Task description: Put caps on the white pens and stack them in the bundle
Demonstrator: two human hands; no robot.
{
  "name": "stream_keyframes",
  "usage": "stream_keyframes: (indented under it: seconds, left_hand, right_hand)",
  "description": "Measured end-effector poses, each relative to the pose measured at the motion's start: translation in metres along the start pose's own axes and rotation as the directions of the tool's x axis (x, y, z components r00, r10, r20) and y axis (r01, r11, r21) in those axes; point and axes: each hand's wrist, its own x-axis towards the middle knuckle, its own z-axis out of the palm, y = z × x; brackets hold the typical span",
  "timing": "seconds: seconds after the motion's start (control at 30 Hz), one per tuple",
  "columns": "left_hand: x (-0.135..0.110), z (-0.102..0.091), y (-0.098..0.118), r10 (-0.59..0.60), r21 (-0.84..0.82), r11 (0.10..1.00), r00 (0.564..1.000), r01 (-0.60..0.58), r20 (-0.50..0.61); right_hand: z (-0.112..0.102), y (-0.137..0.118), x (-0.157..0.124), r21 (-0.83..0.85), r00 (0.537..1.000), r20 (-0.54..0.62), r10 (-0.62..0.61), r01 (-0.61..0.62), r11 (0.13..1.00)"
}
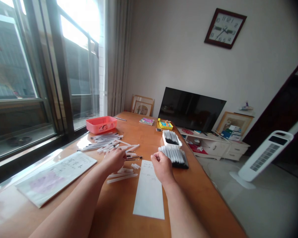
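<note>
My left hand (115, 159) is curled low over the loose white pen barrels (121, 179), its fingertips hidden behind the knuckles. Dark pen refills (135, 157) lie just beyond it. Above the upper right edge of a long sheet of paper (149, 198) with faint writing, my right hand (162, 165) is closed with thumb and fingers together. Whatever either hand holds, if anything, is too small or hidden to make out. Right beside the right hand lies a row of clear pens with black ends (175, 157). Small white pieces (135, 166) rest between the hands.
A white basket (179, 144) of more pens stands behind the row. At the left are a red plastic box (101, 125), a pile of pens (101, 141) and a large booklet (56, 177). A yellow box (165, 124) and a colourful booklet (146, 121) lie farther back on the wooden table (193, 195).
</note>
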Motion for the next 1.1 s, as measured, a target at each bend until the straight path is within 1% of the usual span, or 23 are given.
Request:
stream_keyframes:
  seconds: [0.1,0.2,0.3,0.37,0.43,0.5,0.57,0.63,0.7,0.77,0.8,0.83,0.9,0.93,1.0,1.1]
  left_hand:
    - [-0.003,-0.002,0.007,0.042,0.097,0.994,0.999,-0.041,-0.007]
    - [-0.005,-0.001,0.012,0.138,0.079,0.987,0.990,-0.137,-0.014]
    - [-0.006,0.000,0.018,0.237,0.049,0.971,0.971,-0.235,-0.038]
    - [-0.008,-0.001,0.024,0.278,0.028,0.961,0.959,-0.277,-0.052]
    - [-0.010,-0.001,0.030,0.301,0.012,0.954,0.951,-0.301,-0.064]
    - [-0.011,-0.001,0.034,0.322,0.005,0.946,0.943,-0.323,-0.080]
    - [-0.010,-0.002,0.034,0.329,0.006,0.944,0.936,-0.331,-0.123]
    - [-0.007,-0.005,0.028,0.278,0.005,0.959,0.937,-0.284,-0.211]
    - [-0.002,-0.011,0.018,0.156,-0.007,0.986,0.931,-0.167,-0.330]
    - [0.003,-0.018,0.005,0.016,-0.041,0.998,0.903,-0.038,-0.428]
    - [0.005,-0.022,-0.002,-0.055,-0.073,0.997,0.886,0.024,-0.461]
    - [0.006,-0.025,-0.009,-0.122,-0.106,0.991,0.874,0.082,-0.470]
    - [0.007,-0.029,-0.020,-0.217,-0.141,0.975,0.867,0.171,-0.449]
    - [0.007,-0.030,-0.023,-0.246,-0.142,0.969,0.873,0.204,-0.421]
    - [0.007,-0.028,-0.027,-0.263,-0.108,0.965,0.901,0.240,-0.345]
    - [0.006,-0.024,-0.027,-0.253,-0.008,0.966,0.943,0.257,-0.218]
  right_hand:
    - [0.001,-0.003,-0.001,-0.046,0.994,0.021,-0.108,0.108,0.993]
    - [0.001,-0.009,-0.004,-0.117,0.961,0.077,-0.264,0.272,0.955]
    - [0.002,-0.017,-0.008,-0.178,0.920,0.174,-0.350,0.379,0.908]
    - [0.004,-0.022,-0.012,-0.228,0.909,0.230,-0.349,0.399,0.888]
    - [0.005,-0.026,-0.015,-0.286,0.911,0.266,-0.316,0.387,0.877]
    - [0.005,-0.029,-0.017,-0.323,0.916,0.285,-0.281,0.368,0.872]
    - [0.004,-0.029,-0.017,-0.332,0.922,0.293,-0.255,0.348,0.877]
    - [0.002,-0.029,-0.016,-0.341,0.935,0.276,-0.221,0.310,0.887]
    - [0.000,-0.027,-0.014,-0.357,0.955,0.238,-0.177,0.255,0.899]
    - [-0.001,-0.024,-0.012,-0.363,0.969,0.201,-0.146,0.212,0.907]
    - [-0.001,-0.022,-0.011,-0.358,0.972,0.188,-0.142,0.202,0.912]
    - [-0.001,-0.021,-0.010,-0.349,0.974,0.178,-0.142,0.198,0.916]
    - [0.000,-0.017,-0.008,-0.328,0.976,0.157,-0.152,0.197,0.924]
    - [0.001,-0.015,-0.008,-0.317,0.976,0.149,-0.158,0.198,0.928]
    - [0.003,-0.011,-0.007,-0.294,0.976,0.135,-0.170,0.203,0.934]
    - [0.005,-0.007,-0.006,-0.260,0.977,0.121,-0.177,0.203,0.944]
